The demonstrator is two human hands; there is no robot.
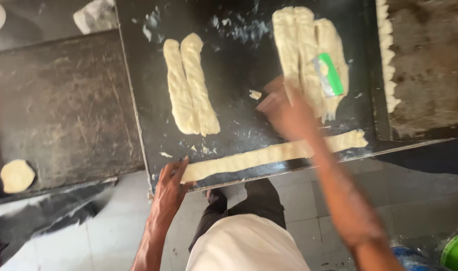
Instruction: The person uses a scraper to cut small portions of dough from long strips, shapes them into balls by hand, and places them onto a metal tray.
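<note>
The person is working a long dough strip (269,155) lying along the near edge of the black board (239,65). The left hand (170,188), fingers spread flat, is pinning the strip's end at eight o'clock. The right hand (284,110) is blurring above the strip near the middle, its grip impossible to tell. Doing this well seems to call for anchoring that end firmly. A green scraper (330,74) is resting on the dough slab (309,55) at one o'clock; twisted dough pieces (190,83) are lying at eleven.
</note>
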